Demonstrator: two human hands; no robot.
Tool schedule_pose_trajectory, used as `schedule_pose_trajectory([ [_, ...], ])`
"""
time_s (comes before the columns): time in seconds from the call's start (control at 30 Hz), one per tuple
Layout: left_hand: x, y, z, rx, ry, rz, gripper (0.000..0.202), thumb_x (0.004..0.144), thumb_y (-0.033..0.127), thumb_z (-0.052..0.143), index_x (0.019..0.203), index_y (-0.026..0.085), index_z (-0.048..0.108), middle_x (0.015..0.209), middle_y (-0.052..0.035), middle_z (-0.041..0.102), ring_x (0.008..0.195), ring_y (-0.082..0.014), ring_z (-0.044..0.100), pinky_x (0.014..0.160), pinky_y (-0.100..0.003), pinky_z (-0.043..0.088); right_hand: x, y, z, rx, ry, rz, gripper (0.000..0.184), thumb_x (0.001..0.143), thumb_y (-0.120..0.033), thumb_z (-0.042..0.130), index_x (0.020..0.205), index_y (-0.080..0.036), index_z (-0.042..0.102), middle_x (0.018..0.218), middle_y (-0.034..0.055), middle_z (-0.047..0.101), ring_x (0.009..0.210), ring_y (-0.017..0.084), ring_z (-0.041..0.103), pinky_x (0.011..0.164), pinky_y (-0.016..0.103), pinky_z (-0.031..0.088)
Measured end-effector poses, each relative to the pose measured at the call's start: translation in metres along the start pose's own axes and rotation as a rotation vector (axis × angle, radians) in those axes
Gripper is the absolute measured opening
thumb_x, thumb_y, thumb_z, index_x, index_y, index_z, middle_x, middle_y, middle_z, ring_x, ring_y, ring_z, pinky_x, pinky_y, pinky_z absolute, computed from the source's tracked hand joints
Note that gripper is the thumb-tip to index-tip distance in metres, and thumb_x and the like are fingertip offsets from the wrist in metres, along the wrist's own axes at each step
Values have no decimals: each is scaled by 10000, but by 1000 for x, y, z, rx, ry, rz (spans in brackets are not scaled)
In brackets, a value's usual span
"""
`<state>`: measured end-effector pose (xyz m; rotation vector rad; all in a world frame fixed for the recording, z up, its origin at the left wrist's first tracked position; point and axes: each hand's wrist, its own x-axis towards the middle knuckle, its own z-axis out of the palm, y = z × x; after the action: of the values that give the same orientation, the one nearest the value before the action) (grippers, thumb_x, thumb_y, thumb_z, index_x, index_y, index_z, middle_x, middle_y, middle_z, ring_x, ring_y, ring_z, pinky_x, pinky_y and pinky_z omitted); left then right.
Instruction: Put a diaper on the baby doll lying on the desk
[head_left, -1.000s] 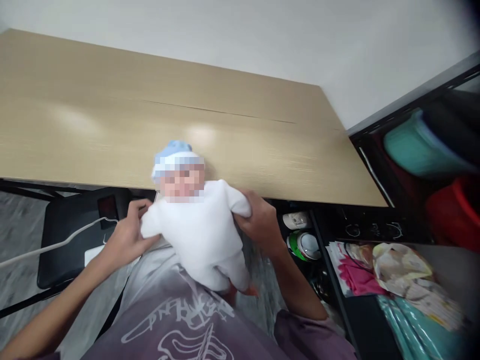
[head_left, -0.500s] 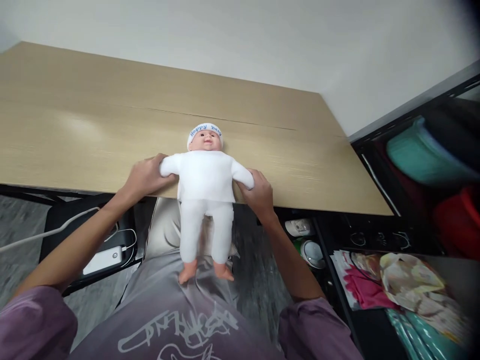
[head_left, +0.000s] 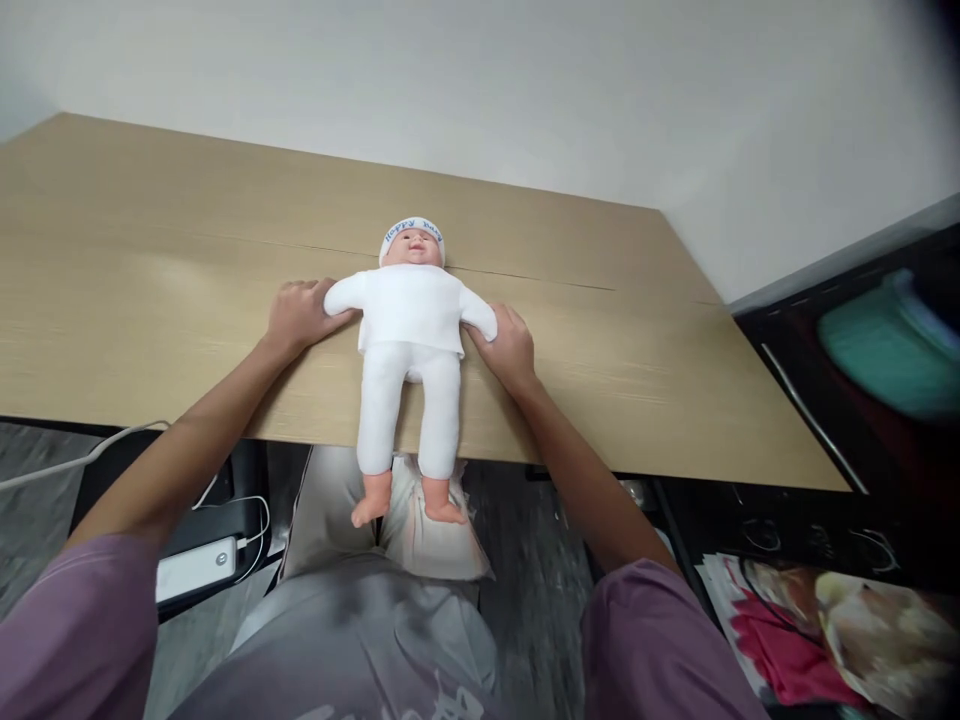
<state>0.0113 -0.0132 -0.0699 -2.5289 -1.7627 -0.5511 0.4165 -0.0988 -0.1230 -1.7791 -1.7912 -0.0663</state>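
Observation:
A baby doll (head_left: 411,310) in a white top, white trousers and a lettered white headband lies face up over the wooden table (head_left: 585,350). Its head points to the far side, and its bare feet hang past the front edge, toward my lap. My left hand (head_left: 301,315) is closed around the end of the doll's arm on the left. Around the other sleeve end, on the right, my right hand (head_left: 510,345) is closed. Both doll arms are held out sideways. Parts of my fingers are hidden under the sleeves.
On a black chair (head_left: 247,490) at lower left rests a white power bank (head_left: 196,568) with a cable. A dark shelf at right holds a teal container (head_left: 892,345), pink cloth (head_left: 795,645) and a plastic bag (head_left: 885,630). A pale wall (head_left: 480,90) stands behind the table.
Both hands have moved the doll farther onto the table, away from my body. Its legs now lie partly on the tabletop. My grip on both sleeves is unchanged, and the camera view has shifted.

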Motion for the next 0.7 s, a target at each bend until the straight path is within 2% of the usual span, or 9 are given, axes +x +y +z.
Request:
schedule_pose_trajectory([
  [0.13, 42, -13, 16, -6, 32, 4, 842, 937, 898, 601, 1317, 171, 791, 1113, -215, 824, 1065, -433, 746, 938, -467, 468, 37, 7, 16, -24, 3, 2, 587, 1152, -686, 517, 1378, -176, 698, 1279, 203, 773, 1171, 386, 697, 1054, 506, 576],
  [0.3, 93, -25, 34, -27, 85, 50, 798, 932, 910, 592, 1178, 170, 766, 1083, -207, 809, 1071, -429, 747, 1007, -498, 455, 79, 23, 35, -33, 15, -1, 570, 1155, -671, 520, 1391, -180, 689, 1311, 203, 766, 1210, 382, 680, 1085, 510, 563],
  [0.5, 149, -42, 56, -41, 144, 98, 817, 922, 981, 564, 1078, 204, 759, 986, -148, 786, 1027, -382, 742, 1053, -520, 428, 129, 45, 59, -30, 49, -30, 605, 1148, -708, 500, 1379, -183, 695, 1291, 201, 768, 1214, 385, 672, 1106, 542, 557],
  [0.6, 171, -47, 65, -56, 158, 120, 890, 929, 1034, 513, 1124, 206, 772, 1013, -139, 779, 1081, -383, 732, 1126, -546, 397, 149, 50, 67, -64, 62, -40, 616, 1150, -712, 479, 1396, -184, 678, 1288, 208, 755, 1213, 388, 661, 1104, 549, 550],
  [0.7, 180, -49, 68, -62, 158, 106, 974, 923, 1067, 493, 1294, 210, 768, 1183, -174, 780, 1235, -426, 695, 1200, -573, 358, 157, 52, 68, -122, 84, -13, 645, 1144, -720, 475, 1460, -182, 639, 1354, 229, 721, 1246, 398, 639, 1110, 560, 535],
])
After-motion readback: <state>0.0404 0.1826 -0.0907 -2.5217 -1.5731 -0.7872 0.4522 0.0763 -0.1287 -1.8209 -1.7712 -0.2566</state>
